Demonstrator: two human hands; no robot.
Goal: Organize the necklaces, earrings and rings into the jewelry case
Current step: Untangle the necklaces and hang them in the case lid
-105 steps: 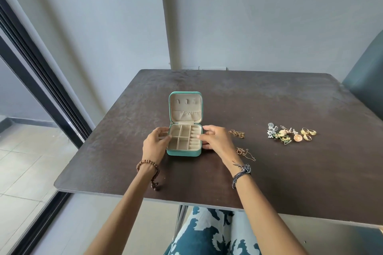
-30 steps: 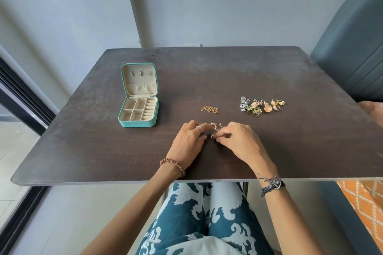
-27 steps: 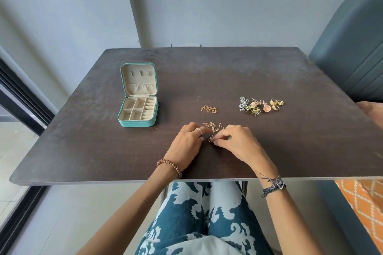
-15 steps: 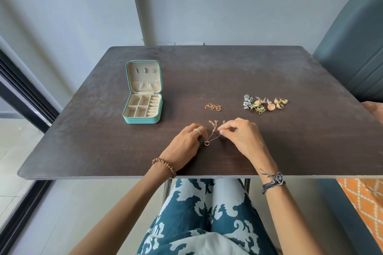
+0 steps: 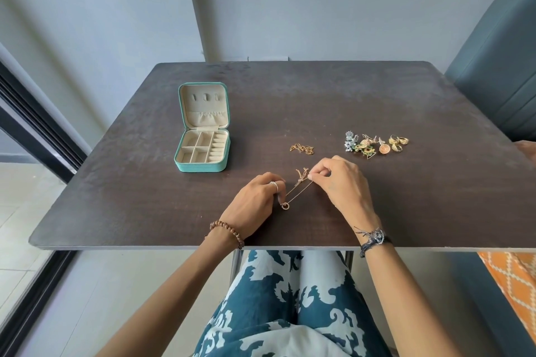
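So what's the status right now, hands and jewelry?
Both hands, left and right, pinch one gold necklace. Jewelry case open, compartments bare. Nothing blocking.

No readable text, labels, brands or numbers anywhere.

Left hand and right hand rest low, fingers curled pinching.
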